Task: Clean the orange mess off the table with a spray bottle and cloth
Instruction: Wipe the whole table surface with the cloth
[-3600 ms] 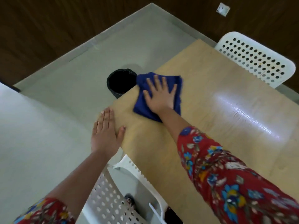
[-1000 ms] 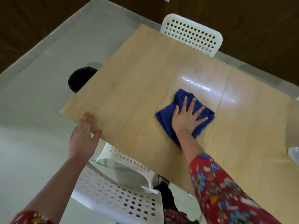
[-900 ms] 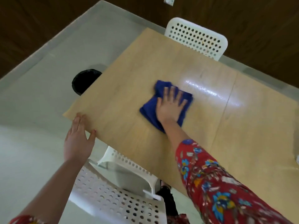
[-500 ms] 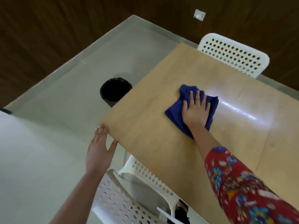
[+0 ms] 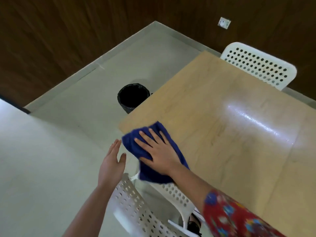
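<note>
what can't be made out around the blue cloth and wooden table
Head view:
- Light wooden table: right side cut off by the frame; glare masks a patch.
- Surface under the dark blue cloth: covered by it and the right hand.
- Inside of the round black bin: too dark; table corner overlaps it.
- Spray bottle: out of frame.

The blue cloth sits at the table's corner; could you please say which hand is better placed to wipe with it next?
Right, probably. The right hand lies flat on the blue cloth at the table corner; the left hand is open beside the edge, holding nothing.
</note>
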